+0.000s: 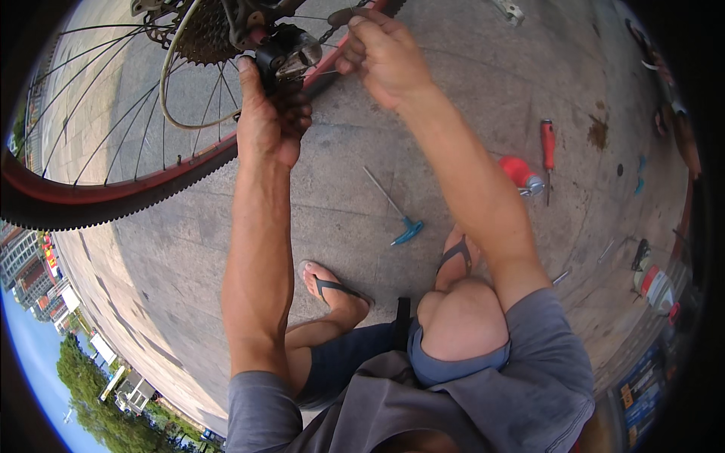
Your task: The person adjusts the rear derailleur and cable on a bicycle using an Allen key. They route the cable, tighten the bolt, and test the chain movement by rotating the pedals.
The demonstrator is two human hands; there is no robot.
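Observation:
At the upper middle, my left hand (270,124) is closed around the lower part of a bicycle's rear derailleur (296,59), thumb up along its side. My right hand (387,62) is just to the right of it, thumb and fingers pinched together on a dark bicycle chain (329,32) beside the derailleur. Part of the chain is hidden by the fingers. Left of the derailleur sits the toothed cassette (205,36) of the rear wheel. A pale cable housing (165,89) loops down past the spokes, and the wheel's red rim (113,190) carries a black knobbly tyre (162,187).
On the paving below my hands lies a blue T-handle hex key (408,230). Further right are a red bottle (516,171) with a metal top and a red-handled screwdriver (547,145). A red and white container (655,289) stands at the right edge. My sandalled feet (336,285) are below.

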